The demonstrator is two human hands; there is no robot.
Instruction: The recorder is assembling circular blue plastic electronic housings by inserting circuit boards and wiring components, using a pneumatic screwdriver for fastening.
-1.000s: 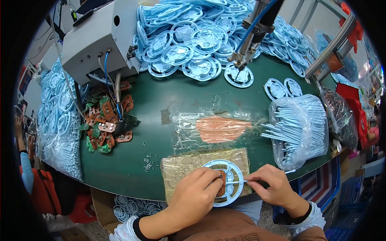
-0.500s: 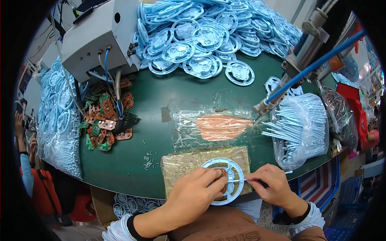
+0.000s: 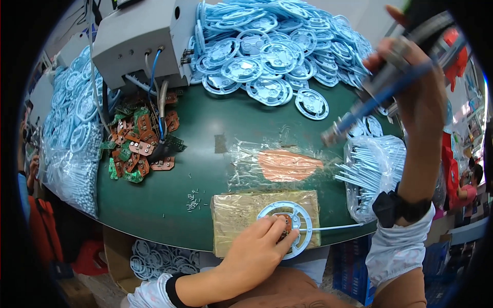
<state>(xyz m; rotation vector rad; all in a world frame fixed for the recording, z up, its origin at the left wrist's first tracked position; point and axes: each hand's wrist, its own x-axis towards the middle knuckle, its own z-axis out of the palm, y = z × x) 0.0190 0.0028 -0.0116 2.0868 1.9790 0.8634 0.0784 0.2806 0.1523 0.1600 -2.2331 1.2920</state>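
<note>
A worker's left hand (image 3: 254, 251) clamps a brown circuit board (image 3: 287, 224) inside a pale blue plastic wheel (image 3: 308, 220), fingers bent and close together, thumb drawn in beside them. The right hand (image 3: 408, 66), raised at upper right and blurred, is wrapped around a power screwdriver (image 3: 367, 102), its tip pointing down and to the left, clear of the wheel.

The wheel lies at the front edge of a green table (image 3: 200, 138), on the right part of a tape-wrapped block (image 3: 233, 205). A thin blue stick (image 3: 334, 227) runs from the wheel out to the right, past the block.

Just left of the block lie loose screws (image 3: 194, 200); behind it, an orange patch (image 3: 290, 165) shows under clear tape. A plastic bag of blue sticks (image 3: 377, 169) stands near the right forearm. Farther left, a heap of brown and green boards (image 3: 145, 148) sits below a grey machine (image 3: 138, 46). Across the back rises a large pile of blue wheels (image 3: 277, 56), with one single wheel (image 3: 311, 104) lying in front of it.
</note>
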